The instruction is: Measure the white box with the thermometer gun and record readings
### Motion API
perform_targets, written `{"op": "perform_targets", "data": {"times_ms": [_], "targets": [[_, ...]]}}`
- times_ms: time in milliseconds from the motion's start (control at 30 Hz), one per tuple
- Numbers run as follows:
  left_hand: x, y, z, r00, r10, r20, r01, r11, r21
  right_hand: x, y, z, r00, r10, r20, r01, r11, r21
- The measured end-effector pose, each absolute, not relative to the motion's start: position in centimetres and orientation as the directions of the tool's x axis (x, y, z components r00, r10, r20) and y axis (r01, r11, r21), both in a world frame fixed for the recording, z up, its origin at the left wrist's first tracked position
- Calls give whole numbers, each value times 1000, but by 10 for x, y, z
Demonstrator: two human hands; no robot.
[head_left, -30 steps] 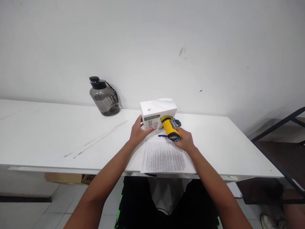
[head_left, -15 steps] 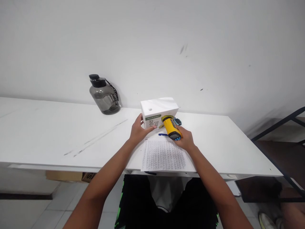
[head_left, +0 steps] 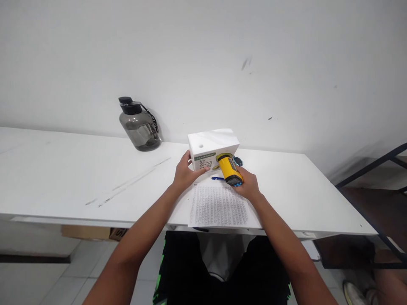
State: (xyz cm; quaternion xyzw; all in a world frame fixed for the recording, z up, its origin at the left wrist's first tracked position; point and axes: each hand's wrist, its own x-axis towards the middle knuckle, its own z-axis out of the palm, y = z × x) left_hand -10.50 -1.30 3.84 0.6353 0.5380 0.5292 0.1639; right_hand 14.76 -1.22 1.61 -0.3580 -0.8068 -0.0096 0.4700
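Observation:
My left hand [head_left: 185, 173] grips the left side of a white printed box [head_left: 213, 141], its thumb across the lower front and its other fingers partly hidden around the side. The box stands on the table with a small round hole in its top. My right hand [head_left: 249, 184] is closed around the handle of a yellow infrared thermometer gun [head_left: 229, 168], whose small screen and blue buttons face me. Its nose points at the front of the box, very near or touching; I cannot tell which. Below the box lie a blue pen [head_left: 218, 178] and a printed sheet [head_left: 219, 205].
A grey see-through jug [head_left: 140, 129] with a black cap stands left by the wall. A dark watch-like item [head_left: 238, 161] lies right of the box. The white table [head_left: 295, 190] runs along the wall [head_left: 203, 63]. At the right are a dark metal frame [head_left: 372, 166] and another person's shoe [head_left: 353, 293].
Almost nothing differs. The view has shifted very slightly; both hands keep their hold on the box and the thermometer gun.

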Motion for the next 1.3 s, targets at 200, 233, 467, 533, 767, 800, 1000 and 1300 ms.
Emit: {"op": "perform_targets", "data": {"times_ms": [200, 233, 467, 533, 767, 800, 1000, 1300], "targets": [[-105, -13, 39, -143, 861, 488, 517, -355, 779, 149, -11, 16, -317, 572, 757, 599, 739, -308], [-105, -13, 39, -144, 863, 484, 517, -351, 781, 149, -11, 16, -319, 576, 752, 600, 737, -311], [-104, -14, 39, -159, 877, 453, 486, -330, 810, 148, -14, 19, -296, 678, 672, 599, 680, -422], [-104, -14, 38, -163, 880, 445, 470, -328, 819, 146, -16, 21, -282, 698, 658, 574, 673, -467], [-106, -10, 38, -252, 870, 423, 435, -288, 853, 141, -16, 21, -41, 786, 617, 533, 539, -652], [-107, -10, 38, -271, 870, 413, 427, -276, 861, 141, -16, 23, 13, 799, 601, 520, 508, -687], [-108, -5, 40, -373, 859, 351, 396, -195, 897, 142, -14, 33, 187, 859, 477, 385, 383, -840], [-109, -3, 39, -409, 850, 332, 396, -162, 904, 147, -2, 25, 281, 913, 296, 375, 180, -909]]}}
